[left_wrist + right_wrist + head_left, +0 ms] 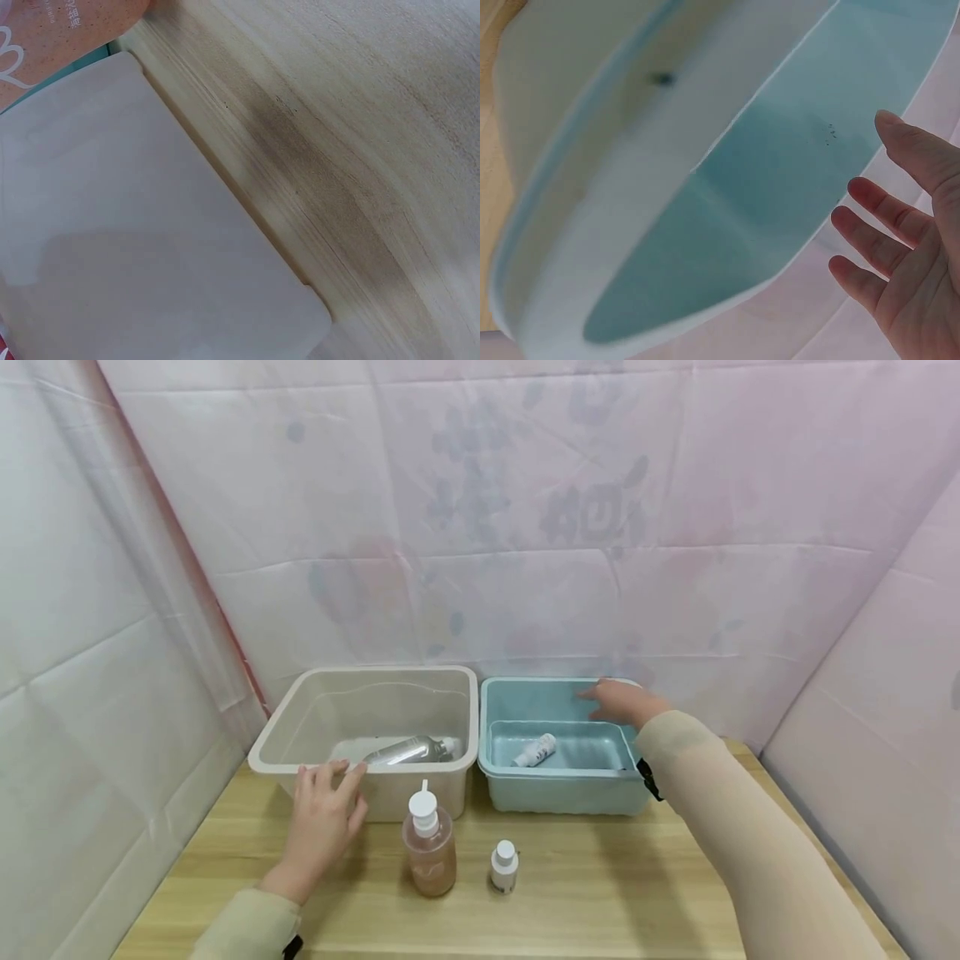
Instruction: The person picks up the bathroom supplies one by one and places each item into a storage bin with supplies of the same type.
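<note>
My left hand is at the front of a beige plastic bin, its loosely bent fingertips right at the rim. A clear, silvery bottle with a white cap lies inside that bin. Over the back right corner of a light blue bin reaches my right hand; in the right wrist view its fingers are spread and nothing is in them. A small white bottle lies on its side in the blue bin. The left wrist view shows the beige bin's wall but not the hand.
In front of the bins stand a pump bottle of pinkish liquid and a small white capped bottle. All are on a wooden table. Pale patterned sheeting hangs behind and on both sides.
</note>
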`<state>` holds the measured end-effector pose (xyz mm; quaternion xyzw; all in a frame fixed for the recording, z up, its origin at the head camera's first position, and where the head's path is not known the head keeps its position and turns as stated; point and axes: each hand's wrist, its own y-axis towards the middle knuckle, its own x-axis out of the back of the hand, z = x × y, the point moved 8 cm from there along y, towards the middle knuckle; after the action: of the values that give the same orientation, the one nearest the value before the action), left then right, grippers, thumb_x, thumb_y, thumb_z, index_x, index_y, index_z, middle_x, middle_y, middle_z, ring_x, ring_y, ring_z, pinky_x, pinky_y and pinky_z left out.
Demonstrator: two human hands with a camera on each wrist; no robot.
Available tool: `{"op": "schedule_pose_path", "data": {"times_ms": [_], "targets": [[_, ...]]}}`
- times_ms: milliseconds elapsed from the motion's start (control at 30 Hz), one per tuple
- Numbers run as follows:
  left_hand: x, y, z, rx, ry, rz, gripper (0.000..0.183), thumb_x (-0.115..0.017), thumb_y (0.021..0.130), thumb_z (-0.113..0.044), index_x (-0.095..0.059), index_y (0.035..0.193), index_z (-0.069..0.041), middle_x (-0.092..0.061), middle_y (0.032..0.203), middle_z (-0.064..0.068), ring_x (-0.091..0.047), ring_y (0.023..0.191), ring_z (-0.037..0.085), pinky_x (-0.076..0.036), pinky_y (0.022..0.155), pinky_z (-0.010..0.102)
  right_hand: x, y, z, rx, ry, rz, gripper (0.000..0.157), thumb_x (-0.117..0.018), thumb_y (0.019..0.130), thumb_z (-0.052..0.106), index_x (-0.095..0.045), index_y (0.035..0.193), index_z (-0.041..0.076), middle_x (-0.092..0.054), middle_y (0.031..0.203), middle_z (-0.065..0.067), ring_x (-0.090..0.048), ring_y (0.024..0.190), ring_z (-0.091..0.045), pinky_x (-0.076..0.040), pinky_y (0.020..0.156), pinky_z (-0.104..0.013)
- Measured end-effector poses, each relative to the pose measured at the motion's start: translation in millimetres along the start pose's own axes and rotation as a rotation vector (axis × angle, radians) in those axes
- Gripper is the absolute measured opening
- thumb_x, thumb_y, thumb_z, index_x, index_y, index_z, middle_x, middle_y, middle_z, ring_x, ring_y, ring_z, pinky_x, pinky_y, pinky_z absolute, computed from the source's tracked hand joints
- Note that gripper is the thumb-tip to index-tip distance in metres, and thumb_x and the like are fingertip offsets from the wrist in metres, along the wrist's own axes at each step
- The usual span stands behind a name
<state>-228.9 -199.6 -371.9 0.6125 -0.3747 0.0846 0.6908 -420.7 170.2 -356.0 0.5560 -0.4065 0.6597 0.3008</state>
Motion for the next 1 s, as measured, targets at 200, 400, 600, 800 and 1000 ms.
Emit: {"op": "schedule_pose_path", "data": {"times_ms": [200, 400, 600, 800, 1000], "targets": [[1.7, -0.2, 1.1, -0.001, -0.004, -0.017, 0.039, -0.062, 0.068, -0.008, -0.064, 0.106, -0.003, -0.054, 0.101, 0.024, -0.047, 0.082, 0.044, -0.033, 0.085, 0.071, -0.7, -3.5, 1.2, 0.027, 0.022, 0.0, 0.053, -0.062, 0.087, 0.012, -0.044, 0.136, -0.002, -0.045, 0.133, -0.027, -0.042, 0.121, -0.042, -0.039, 0.097, -0.049], [1.7, 2.1, 4.4, 0.014, 0.0, 0.006, 0.038, -0.059, 0.071, -0.011, -0.063, 0.107, -0.003, -0.053, 0.102, 0.024, -0.047, 0.083, 0.044, -0.032, 0.087, 0.07, 3.7, -4.3, 3.8, 0.042, 0.03, -0.02, 0.051, -0.061, 0.088, 0.011, -0.045, 0.134, -0.004, -0.046, 0.132, -0.027, -0.041, 0.122, -0.043, -0.038, 0.098, -0.05], [1.7, 2.2, 4.5, -0.003, 0.013, -0.009, 0.037, -0.061, 0.07, -0.01, -0.064, 0.106, -0.002, -0.054, 0.1, 0.025, -0.047, 0.082, 0.045, -0.034, 0.085, 0.07, 2.8, -4.4, 5.5, 0.026, 0.047, 0.002, 0.053, -0.059, 0.089, 0.012, -0.042, 0.136, -0.004, -0.041, 0.135, -0.029, -0.036, 0.124, -0.045, -0.035, 0.1, -0.051], [1.0, -0.4, 4.2, -0.008, 0.0, -0.01, 0.038, -0.06, 0.069, -0.009, -0.064, 0.107, -0.002, -0.054, 0.1, 0.024, -0.047, 0.083, 0.045, -0.033, 0.085, 0.069, -0.1, -4.1, 7.8, 0.02, 0.041, 0.007, 0.054, -0.059, 0.089, 0.014, -0.041, 0.137, -0.003, -0.038, 0.136, -0.031, -0.034, 0.125, -0.047, -0.034, 0.1, -0.053], [0.9, -1.0, 7.9, -0.023, 0.007, -0.001, 0.039, -0.062, 0.068, -0.009, -0.064, 0.107, -0.002, -0.053, 0.101, 0.024, -0.046, 0.082, 0.044, -0.034, 0.084, 0.068, 2.4, -5.7, 12.4, 0.044, 0.03, -0.006, 0.055, -0.06, 0.089, 0.016, -0.041, 0.137, -0.002, -0.038, 0.136, -0.032, -0.032, 0.126, -0.047, -0.033, 0.1, -0.053]]}}
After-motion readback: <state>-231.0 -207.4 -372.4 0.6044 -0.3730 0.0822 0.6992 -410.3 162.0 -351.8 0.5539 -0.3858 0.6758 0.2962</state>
